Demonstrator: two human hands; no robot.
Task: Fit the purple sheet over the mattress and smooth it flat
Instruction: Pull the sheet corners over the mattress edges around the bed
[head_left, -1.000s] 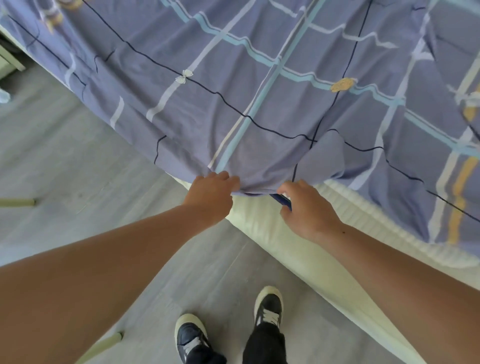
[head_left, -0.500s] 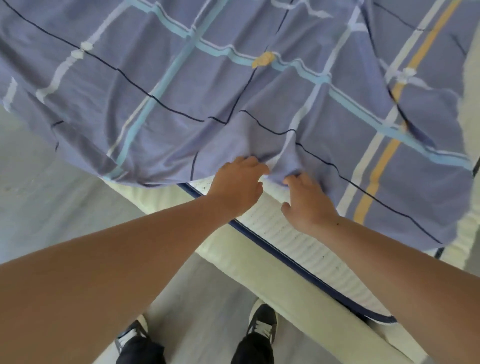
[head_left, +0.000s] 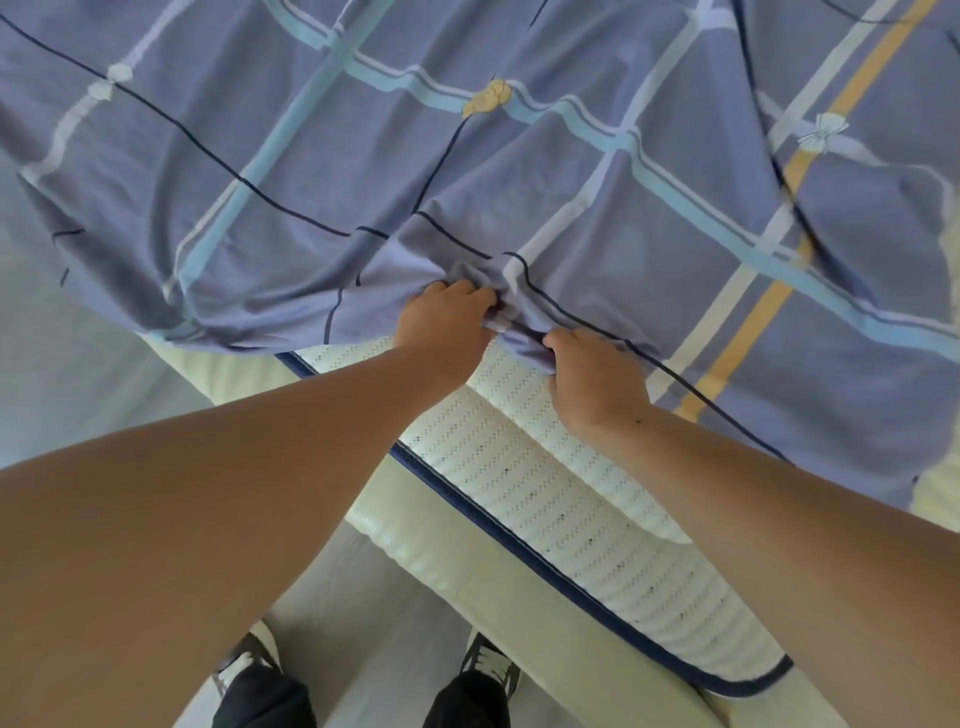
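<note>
- Starting big with the purple sheet (head_left: 597, 218): thrown loosely across the top of the bed, full of ridges and folds, near edge stopping short of the corner
- Down to the mattress (head_left: 545, 499): white knitted side band and navy piping bare along the near side and at the corner, so nothing fitted there yet
- Below that, the cream bed base (head_left: 467, 582), uncovered too
- Onto the left hand (head_left: 441, 327): fingers curled into a bunch of the sheet's edge, gripping it
- Just beside it, the right hand (head_left: 597, 379): clenched on a fold of that same edge, the two fists close together
- Judging progress: draped, yes; fitted, no, with the hem to pull down over corner and side, then all the smoothing left
</note>
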